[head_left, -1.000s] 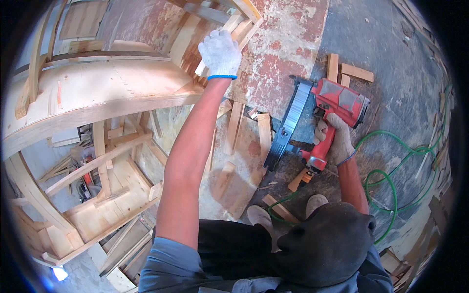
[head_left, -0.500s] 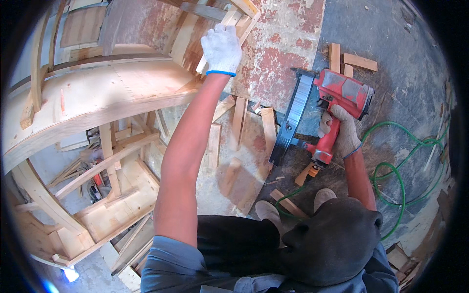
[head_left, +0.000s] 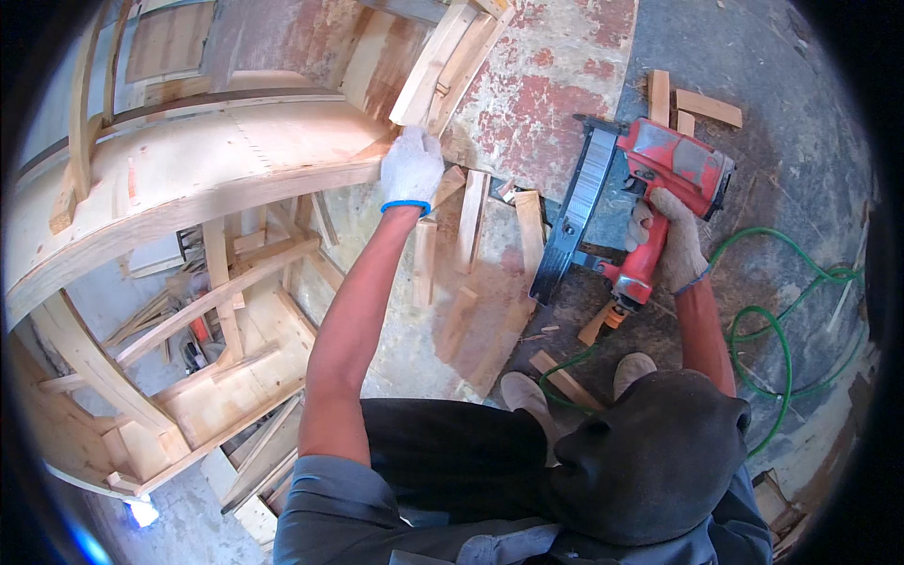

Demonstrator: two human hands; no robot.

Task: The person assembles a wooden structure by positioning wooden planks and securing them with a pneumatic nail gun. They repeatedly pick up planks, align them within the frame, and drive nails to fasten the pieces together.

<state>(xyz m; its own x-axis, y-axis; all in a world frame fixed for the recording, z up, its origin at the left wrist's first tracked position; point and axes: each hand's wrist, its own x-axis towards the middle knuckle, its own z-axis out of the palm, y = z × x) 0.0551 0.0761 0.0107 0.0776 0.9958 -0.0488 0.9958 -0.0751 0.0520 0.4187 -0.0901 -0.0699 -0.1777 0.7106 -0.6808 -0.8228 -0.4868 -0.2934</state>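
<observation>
On the right of the head view, the right hand [head_left: 680,240], in a pale knitted glove, grasps a red nail gun with a long metal magazine [head_left: 646,260]. Green rubber hose [head_left: 832,275] loops farther right. Left of centre, the white-gloved left hand [head_left: 411,171] meets a pale wooden frame's near end [head_left: 411,111]; whether it grips, I cannot tell.

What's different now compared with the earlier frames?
The left hand has moved back toward the person, to the near end of the pale wooden strip; whether it grips it is unclear. The right hand still holds the red nail gun.
</observation>
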